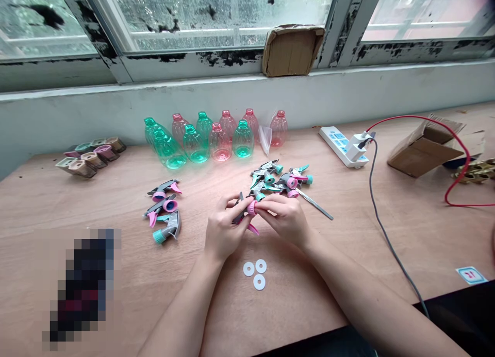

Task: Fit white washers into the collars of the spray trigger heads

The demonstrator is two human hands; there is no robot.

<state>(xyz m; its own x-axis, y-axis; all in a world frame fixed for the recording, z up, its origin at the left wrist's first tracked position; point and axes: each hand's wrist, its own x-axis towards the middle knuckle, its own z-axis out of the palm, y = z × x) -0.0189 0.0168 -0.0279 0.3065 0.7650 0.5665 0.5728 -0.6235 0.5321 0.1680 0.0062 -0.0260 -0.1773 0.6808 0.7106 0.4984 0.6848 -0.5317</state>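
A left hand (224, 229) and a right hand (285, 219) close a pinching grip on a grey spray head (247, 211) with a pink collar, held just above the table (406, 213). Three white washers (255, 273) lie nearby, a pile of spray heads (279, 179) just beyond, and bottles (211, 138) by the wall.

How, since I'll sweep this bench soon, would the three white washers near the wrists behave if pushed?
The white washers look thin and flat, so they would probably slide on the wooden table rather than roll. Lying flush, they seem hard to pinch up. They look very light.
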